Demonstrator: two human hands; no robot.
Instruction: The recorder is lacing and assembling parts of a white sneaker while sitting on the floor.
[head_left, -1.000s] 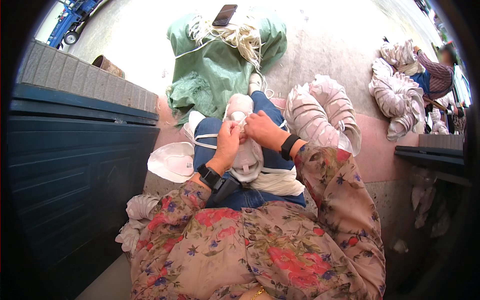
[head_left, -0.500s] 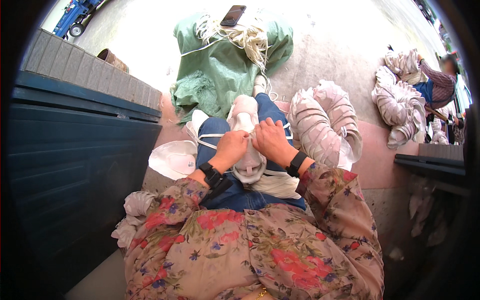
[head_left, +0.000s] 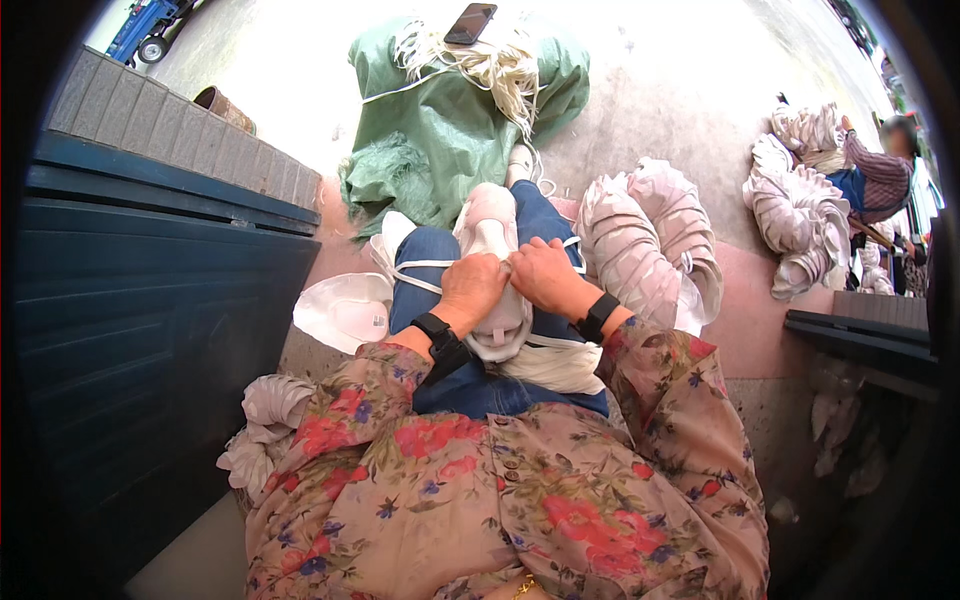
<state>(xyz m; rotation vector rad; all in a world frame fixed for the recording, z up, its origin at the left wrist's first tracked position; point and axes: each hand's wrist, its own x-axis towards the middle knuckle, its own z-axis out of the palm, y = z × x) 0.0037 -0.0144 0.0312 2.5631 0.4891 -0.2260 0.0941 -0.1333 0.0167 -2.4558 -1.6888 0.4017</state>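
A pale pinkish-white shoe (head_left: 490,222) lies lengthwise across my lap between my thighs, its heel end toward me. Over its middle, my left hand (head_left: 474,286) is closed in a pinch at the lacing. My right hand (head_left: 546,277) pinches there too, its fingertips almost meeting the left ones. A white shoelace (head_left: 420,264) loops out over my left thigh, and more lace shows beyond my right hand. My fingers cover most of the lace between them. A bundle of cream laces (head_left: 560,368) rests on my lap by the shoe's heel.
Ahead stands a green sack (head_left: 440,130) bearing loose laces (head_left: 505,80) and a phone (head_left: 471,23). Stacked shoe uppers (head_left: 635,240) lie to the right; a white upper (head_left: 345,312) sits left. A dark blue panel (head_left: 160,340) borders the left side. Another person (head_left: 880,175) works far right.
My left hand has shifted slightly right and curled further over the shoe, closer to my right hand. The right hand has barely moved.
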